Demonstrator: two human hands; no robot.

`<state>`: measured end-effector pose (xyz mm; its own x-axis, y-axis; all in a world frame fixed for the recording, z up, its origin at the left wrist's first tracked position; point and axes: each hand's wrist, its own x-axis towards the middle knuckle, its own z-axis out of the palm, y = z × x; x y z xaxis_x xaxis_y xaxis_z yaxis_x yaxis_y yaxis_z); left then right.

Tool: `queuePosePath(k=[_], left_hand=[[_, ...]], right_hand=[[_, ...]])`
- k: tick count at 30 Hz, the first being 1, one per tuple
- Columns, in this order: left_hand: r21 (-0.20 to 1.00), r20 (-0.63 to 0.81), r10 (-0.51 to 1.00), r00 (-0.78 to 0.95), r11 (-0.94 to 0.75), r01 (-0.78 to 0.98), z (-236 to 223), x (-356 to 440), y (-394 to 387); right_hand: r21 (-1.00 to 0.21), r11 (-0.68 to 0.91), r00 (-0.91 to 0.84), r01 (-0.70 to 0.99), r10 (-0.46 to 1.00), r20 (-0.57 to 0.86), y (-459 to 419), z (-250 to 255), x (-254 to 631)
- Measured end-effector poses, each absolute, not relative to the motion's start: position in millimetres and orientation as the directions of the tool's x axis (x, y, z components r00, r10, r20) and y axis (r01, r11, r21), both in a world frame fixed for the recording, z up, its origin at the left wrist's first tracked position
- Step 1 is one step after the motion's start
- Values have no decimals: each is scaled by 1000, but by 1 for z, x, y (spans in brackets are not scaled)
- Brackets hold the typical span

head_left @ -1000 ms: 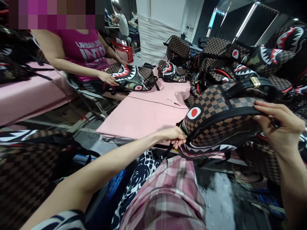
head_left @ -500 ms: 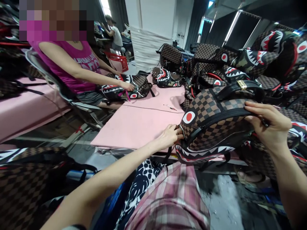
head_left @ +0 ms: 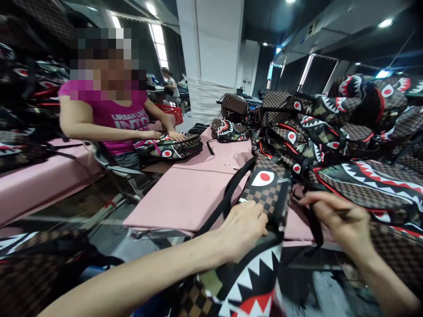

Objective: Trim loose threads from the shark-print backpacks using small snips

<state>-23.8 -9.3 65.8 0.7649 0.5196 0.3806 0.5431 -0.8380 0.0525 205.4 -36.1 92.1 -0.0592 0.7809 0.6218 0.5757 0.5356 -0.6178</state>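
A brown-checked backpack (head_left: 269, 193) with a red-and-white eye patch and a shark-tooth print lies between my arms, from the pink table down toward my lap. My left hand (head_left: 246, 226) rests across its side, the fingers curled on the fabric. To the right of the bag, my right hand (head_left: 343, 222) has thumb and fingers pinched at the upper end of a black strap (head_left: 315, 229), which hangs down past the table edge. Another black strap (head_left: 228, 198) loops out on the bag's left side.
Similar shark-print backpacks (head_left: 366, 185) are heaped at the right. On the pink table (head_left: 175, 198) lies a small thin tool (head_left: 231, 166). Across from me, a seated person in a magenta shirt (head_left: 119, 116) handles another bag (head_left: 175, 147). More bags lie at the lower left.
The backpack has turned and dropped toward my lap, its tooth print now nearer me. My right hand has left its top and pinches a strap. My left hand has shifted along the side.
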Motion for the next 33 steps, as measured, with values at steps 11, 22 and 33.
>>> queuePosePath(k=[11,22,33], left_hand=[[52,241,512,824,-855,516,57,-28,20],[-185,-51,521,852,-843,505,28,-32,12],[-19,222,530,818,-837,547,3,-53,5]], right_hand=[[-551,512,-474,660,852,224,-52,7,164],[-578,512,-599,636,799,49,-69,15,131],[-680,629,-693,376,678,245,-72,0,125]])
